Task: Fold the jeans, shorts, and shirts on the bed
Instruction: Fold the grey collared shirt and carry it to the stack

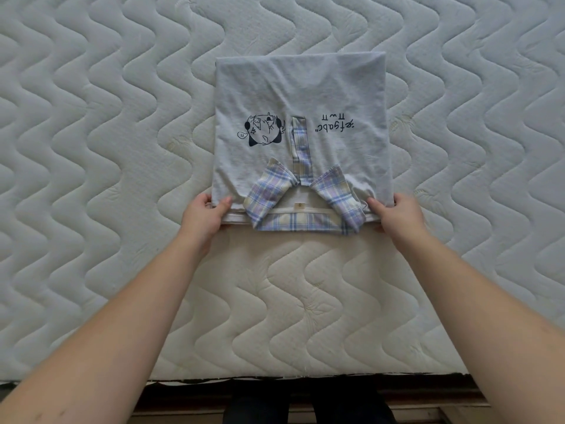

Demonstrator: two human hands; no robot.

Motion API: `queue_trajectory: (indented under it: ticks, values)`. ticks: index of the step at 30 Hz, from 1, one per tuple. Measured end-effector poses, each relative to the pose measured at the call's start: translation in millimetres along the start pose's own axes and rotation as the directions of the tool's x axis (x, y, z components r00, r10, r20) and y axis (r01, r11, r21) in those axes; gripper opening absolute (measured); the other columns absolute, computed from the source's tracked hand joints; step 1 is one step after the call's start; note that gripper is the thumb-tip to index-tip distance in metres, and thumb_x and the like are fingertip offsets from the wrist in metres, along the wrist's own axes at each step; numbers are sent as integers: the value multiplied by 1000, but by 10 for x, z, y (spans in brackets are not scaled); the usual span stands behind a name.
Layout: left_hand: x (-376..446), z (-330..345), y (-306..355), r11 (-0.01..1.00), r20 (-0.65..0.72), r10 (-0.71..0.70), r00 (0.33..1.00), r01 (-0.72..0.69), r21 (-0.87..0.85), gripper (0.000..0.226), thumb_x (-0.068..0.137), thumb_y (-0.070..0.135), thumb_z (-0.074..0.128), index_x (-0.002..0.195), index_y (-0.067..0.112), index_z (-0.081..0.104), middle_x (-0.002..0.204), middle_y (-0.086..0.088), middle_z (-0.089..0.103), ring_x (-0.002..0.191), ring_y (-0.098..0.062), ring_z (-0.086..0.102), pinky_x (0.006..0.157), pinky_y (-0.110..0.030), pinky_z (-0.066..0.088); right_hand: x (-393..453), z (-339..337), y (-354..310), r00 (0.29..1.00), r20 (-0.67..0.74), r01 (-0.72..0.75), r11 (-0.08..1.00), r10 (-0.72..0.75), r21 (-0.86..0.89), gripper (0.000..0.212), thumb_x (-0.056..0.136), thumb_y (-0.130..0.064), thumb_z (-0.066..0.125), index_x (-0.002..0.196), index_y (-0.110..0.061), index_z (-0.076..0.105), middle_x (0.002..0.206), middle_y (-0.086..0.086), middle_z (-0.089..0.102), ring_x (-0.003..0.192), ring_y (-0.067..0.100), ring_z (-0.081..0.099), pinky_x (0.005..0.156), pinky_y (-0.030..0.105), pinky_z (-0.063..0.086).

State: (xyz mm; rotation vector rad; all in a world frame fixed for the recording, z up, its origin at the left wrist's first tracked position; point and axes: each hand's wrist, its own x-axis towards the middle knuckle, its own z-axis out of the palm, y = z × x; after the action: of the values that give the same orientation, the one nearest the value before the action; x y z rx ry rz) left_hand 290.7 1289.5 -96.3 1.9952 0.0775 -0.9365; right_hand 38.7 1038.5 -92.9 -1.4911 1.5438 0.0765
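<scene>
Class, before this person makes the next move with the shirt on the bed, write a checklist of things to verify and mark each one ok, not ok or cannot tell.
1. Left hand has a grip on the near left corner of the shirt: ok, thumb on top, fingers underneath.
2. Right hand has a grip on the near right corner: ok.
3. Sides folded in, shirt a neat rectangle: ok.
4. Collar lying flat and spread at the near edge: ok.
5. Mattress around the shirt free of other clothes: ok within view.
6. Sleeves tucked smoothly underneath: cannot tell, hidden.
</scene>
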Motion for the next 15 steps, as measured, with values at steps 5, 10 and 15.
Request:
queue_trajectory:
  ticks: [5, 10, 15]
  values:
    - [-72, -70, -128, 995, -61, -39, 997, 33, -91, 13, 91, 14, 67, 101, 9, 60, 85, -3, 68, 72, -10, 63, 71, -24, 51, -263, 153, 269, 999, -13, -29, 998, 29, 59, 25, 88, -26, 72, 103, -7, 68, 83, 6, 68, 71, 25, 66, 61, 40, 58]
    - [-61, -159, -173, 984, -121, -55, 991, 34, -172, 12, 89, 15, 69, 82, 18, 60, 81, 0, 65, 73, -11, 60, 76, -28, 50, -602, 384, 420, 998, -24, -60, 995, 62, 75, 14, 89, -24, 69, 99, -13, 67, 86, 4, 68, 80, 27, 65, 76, 44, 56]
    - [84, -365, -85, 971, -108, -85, 990, 58, -233, 12, 90, 8, 67, 85, 17, 61, 91, -8, 65, 94, -26, 60, 95, -45, 50, -1057, 718, 513, 984, 47, -177, 971, 172, 162, 11, 88, -22, 71, 91, -12, 68, 93, 12, 71, 92, 34, 66, 84, 49, 54]
